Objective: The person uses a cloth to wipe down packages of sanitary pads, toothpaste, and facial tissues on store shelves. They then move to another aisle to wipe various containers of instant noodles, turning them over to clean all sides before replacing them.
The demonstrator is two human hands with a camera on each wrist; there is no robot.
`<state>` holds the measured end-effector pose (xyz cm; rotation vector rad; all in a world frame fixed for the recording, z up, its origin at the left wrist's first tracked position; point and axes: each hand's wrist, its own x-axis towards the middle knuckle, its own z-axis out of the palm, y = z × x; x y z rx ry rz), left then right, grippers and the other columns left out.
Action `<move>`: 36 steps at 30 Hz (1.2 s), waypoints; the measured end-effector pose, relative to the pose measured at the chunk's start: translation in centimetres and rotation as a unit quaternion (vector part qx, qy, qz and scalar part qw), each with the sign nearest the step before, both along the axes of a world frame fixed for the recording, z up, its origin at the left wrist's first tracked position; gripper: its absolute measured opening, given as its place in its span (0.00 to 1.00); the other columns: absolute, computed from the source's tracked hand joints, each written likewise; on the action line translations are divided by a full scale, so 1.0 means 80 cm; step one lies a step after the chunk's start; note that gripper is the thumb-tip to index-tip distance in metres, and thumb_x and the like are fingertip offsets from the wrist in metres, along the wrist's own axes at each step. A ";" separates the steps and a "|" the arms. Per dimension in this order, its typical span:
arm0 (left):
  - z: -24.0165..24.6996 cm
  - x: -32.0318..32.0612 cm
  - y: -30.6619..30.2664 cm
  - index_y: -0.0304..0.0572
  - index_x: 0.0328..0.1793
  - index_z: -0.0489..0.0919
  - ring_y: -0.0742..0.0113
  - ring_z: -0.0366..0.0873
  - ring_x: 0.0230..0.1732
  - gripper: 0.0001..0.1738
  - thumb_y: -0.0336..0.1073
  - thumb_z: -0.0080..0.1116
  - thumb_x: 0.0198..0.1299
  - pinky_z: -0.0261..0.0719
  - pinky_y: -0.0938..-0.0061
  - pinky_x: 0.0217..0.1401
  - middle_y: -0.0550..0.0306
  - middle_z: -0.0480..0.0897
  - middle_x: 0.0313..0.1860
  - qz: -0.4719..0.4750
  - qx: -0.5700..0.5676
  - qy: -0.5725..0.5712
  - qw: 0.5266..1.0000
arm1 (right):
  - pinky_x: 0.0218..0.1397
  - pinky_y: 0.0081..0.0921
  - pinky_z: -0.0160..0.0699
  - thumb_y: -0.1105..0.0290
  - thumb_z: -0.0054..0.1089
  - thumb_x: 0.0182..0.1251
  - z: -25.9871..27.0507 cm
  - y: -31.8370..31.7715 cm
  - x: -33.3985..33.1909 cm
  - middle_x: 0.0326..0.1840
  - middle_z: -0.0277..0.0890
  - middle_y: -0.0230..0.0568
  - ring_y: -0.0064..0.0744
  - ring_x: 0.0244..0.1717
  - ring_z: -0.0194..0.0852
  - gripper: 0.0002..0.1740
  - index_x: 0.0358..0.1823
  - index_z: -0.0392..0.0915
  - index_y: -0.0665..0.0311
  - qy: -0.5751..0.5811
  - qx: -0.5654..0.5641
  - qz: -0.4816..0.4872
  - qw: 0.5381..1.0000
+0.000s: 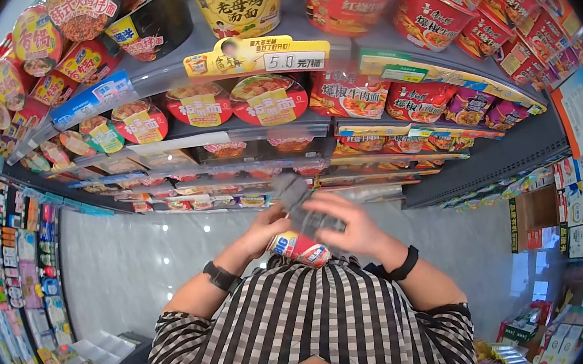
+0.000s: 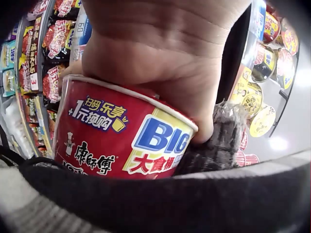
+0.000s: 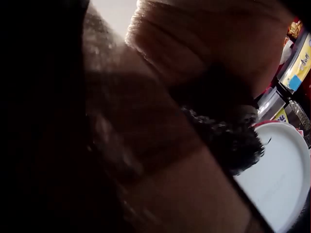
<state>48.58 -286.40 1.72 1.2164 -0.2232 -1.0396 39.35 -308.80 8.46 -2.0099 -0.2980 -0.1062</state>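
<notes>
My left hand [image 1: 264,233] grips a red instant noodle tub [image 1: 298,248] close in front of my body. In the left wrist view, that hand [image 2: 160,53] lies over the rim of the tub [image 2: 102,131], which is marked BIG. A dark grey fuzzy cloth [image 1: 294,195] is in my right hand [image 1: 355,226], held against the tub. Beside the tub, the same cloth [image 2: 216,141] shows its shaggy pile. The right wrist view is mostly dark; there the cloth [image 3: 238,145] overlaps the tub's round white end [image 3: 282,174] below my right hand [image 3: 209,43].
Ahead stands a shelf unit [image 1: 304,68] with several tiers of noodle tubs and yellow price strips. A yellow tub [image 1: 234,4] and a red tub [image 1: 348,1] stand on its top tier. Grey tiled floor [image 1: 153,260] lies below. More goods racks [image 1: 17,251] line the left side.
</notes>
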 end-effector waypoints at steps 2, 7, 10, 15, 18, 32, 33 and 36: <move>0.001 0.000 0.001 0.36 0.79 0.58 0.62 0.69 0.67 0.45 0.43 0.64 0.59 0.73 0.68 0.64 0.49 0.68 0.72 -0.026 -0.002 -0.012 1.000 | 0.62 0.31 0.75 0.71 0.61 0.60 -0.021 -0.026 0.012 0.57 0.79 0.43 0.33 0.55 0.79 0.26 0.62 0.75 0.62 0.097 0.116 -0.053 0.987; 0.054 0.006 -0.014 0.37 0.80 0.56 0.57 0.43 0.82 0.54 0.44 0.71 0.48 0.45 0.62 0.80 0.45 0.49 0.82 -0.156 -0.147 -0.187 0.959 | 0.55 0.28 0.81 0.65 0.59 0.68 -0.094 -0.053 0.005 0.55 0.80 0.41 0.26 0.50 0.81 0.27 0.66 0.70 0.67 0.392 0.444 -0.077 0.802; 0.060 0.014 -0.010 0.40 0.81 0.53 0.57 0.31 0.84 0.59 0.45 0.75 0.45 0.37 0.61 0.82 0.45 0.38 0.84 -0.220 -0.189 -0.180 0.940 | 0.56 0.27 0.81 0.63 0.59 0.69 -0.103 -0.045 -0.008 0.57 0.79 0.42 0.27 0.53 0.80 0.29 0.67 0.67 0.69 0.412 0.538 -0.064 0.733; 0.089 0.018 0.024 0.39 0.83 0.44 0.57 0.32 0.84 0.62 0.51 0.71 0.49 0.41 0.65 0.81 0.45 0.38 0.84 -0.240 -0.057 -0.087 0.965 | 0.62 0.27 0.76 0.66 0.63 0.65 -0.060 -0.050 -0.005 0.64 0.74 0.44 0.27 0.57 0.77 0.34 0.71 0.64 0.67 0.290 0.488 -0.022 0.823; 0.082 0.016 0.021 0.38 0.83 0.34 0.59 0.37 0.83 0.65 0.57 0.66 0.53 0.43 0.67 0.80 0.44 0.41 0.84 -0.219 -0.089 -0.091 0.967 | 0.63 0.26 0.73 0.67 0.64 0.63 -0.018 -0.037 0.001 0.63 0.74 0.42 0.27 0.59 0.75 0.33 0.70 0.68 0.63 0.235 0.327 -0.010 0.915; 0.074 -0.001 0.024 0.38 0.80 0.55 0.68 0.72 0.65 0.44 0.38 0.64 0.61 0.68 0.70 0.69 0.53 0.74 0.67 -0.137 -0.121 0.071 0.981 | 0.62 0.29 0.76 0.64 0.58 0.69 -0.061 -0.030 -0.016 0.62 0.75 0.44 0.28 0.59 0.76 0.27 0.68 0.69 0.63 0.337 0.410 -0.065 0.845; 0.064 -0.002 0.025 0.38 0.80 0.56 0.68 0.70 0.66 0.45 0.37 0.66 0.60 0.66 0.70 0.70 0.55 0.73 0.68 -0.125 -0.153 0.083 0.977 | 0.62 0.29 0.76 0.64 0.58 0.69 -0.082 -0.022 -0.023 0.62 0.75 0.44 0.28 0.59 0.76 0.27 0.68 0.69 0.63 0.334 0.411 -0.067 0.846; 0.055 0.000 0.018 0.38 0.79 0.59 0.69 0.69 0.67 0.42 0.34 0.65 0.60 0.65 0.70 0.71 0.57 0.73 0.68 -0.091 -0.165 0.058 0.980 | 0.61 0.28 0.78 0.62 0.54 0.72 -0.113 -0.008 -0.034 0.61 0.76 0.44 0.27 0.58 0.77 0.26 0.69 0.66 0.63 0.441 0.529 -0.070 0.722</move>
